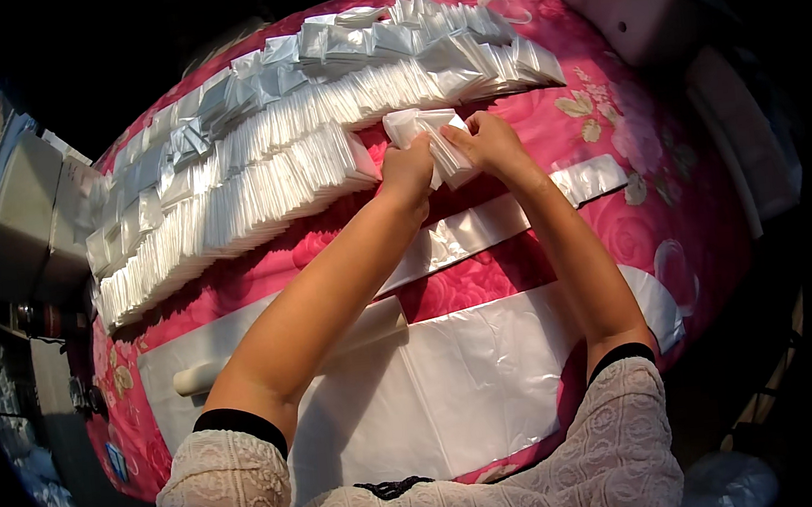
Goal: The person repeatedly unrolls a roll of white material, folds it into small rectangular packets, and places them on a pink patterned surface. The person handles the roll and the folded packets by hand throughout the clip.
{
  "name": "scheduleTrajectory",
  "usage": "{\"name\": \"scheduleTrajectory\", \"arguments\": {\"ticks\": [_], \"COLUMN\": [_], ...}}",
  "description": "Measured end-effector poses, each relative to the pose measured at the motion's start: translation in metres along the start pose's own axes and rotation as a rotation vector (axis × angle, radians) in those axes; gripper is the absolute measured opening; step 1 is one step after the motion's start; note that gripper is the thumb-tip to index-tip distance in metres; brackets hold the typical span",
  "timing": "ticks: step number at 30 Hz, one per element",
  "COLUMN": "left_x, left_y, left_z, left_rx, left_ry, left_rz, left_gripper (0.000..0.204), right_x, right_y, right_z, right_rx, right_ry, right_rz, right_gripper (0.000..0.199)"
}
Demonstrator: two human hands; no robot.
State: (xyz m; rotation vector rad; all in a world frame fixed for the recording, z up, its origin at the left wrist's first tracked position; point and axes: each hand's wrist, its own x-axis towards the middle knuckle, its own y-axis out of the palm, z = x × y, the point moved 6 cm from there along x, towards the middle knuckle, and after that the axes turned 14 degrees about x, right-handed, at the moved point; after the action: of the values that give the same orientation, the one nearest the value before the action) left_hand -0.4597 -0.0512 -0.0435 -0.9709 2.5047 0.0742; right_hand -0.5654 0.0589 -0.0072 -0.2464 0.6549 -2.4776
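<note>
A small bundle of folded white plastic bags point(428, 126) is gripped between my two hands above the pink cloth. My left hand point(408, 167) is closed on its left side, and my right hand point(491, 143) pinches its upper right edge. Just left of the bundle, long rows of similar folded bags point(253, 190) stand packed on edge. Beneath my forearms runs a long folded strip of white plastic point(463, 233). Closer to me lies a large flat white plastic sheet point(481, 373), with a cream-coloured cylinder point(374, 327) on it, partly covered by my left forearm.
The pink floral cloth point(619, 233) covers the rounded work surface. A pale box-like object point(622, 8) stands at the far right, with another light panel point(742, 138) below it. Cardboard boxes point(26, 212) stand beyond the left edge. A clear plastic bundle point(731, 484) is at the lower right.
</note>
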Motion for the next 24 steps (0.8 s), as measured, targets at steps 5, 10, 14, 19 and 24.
{"name": "scheduleTrajectory", "arguments": {"ticks": [5, 10, 14, 19, 24], "left_x": [-0.047, -0.113, -0.162, -0.211, -0.246], "left_y": [-0.012, -0.031, -0.072, -0.128, -0.187], "left_z": [-0.02, -0.04, -0.03, 0.008, 0.062], "left_rx": [0.015, -0.152, -0.201, -0.339, -0.316], "left_ry": [0.232, 0.437, 0.482, 0.285, 0.347], "left_rz": [0.036, 0.15, 0.047, 0.074, 0.025], "left_gripper": [0.042, 0.044, 0.05, 0.051, 0.054], "right_x": [-0.029, -0.062, -0.122, -0.197, -0.262], "right_y": [0.0, -0.003, 0.001, 0.034, 0.089], "right_z": [-0.002, 0.025, 0.086, 0.129, 0.153], "right_rx": [0.549, 0.866, 0.922, 0.785, 1.087], "right_ry": [0.065, 0.044, 0.01, -0.085, 0.005], "right_rz": [-0.028, 0.198, 0.246, 0.227, 0.397], "right_gripper": [0.079, 0.063, 0.032, 0.025, 0.025]}}
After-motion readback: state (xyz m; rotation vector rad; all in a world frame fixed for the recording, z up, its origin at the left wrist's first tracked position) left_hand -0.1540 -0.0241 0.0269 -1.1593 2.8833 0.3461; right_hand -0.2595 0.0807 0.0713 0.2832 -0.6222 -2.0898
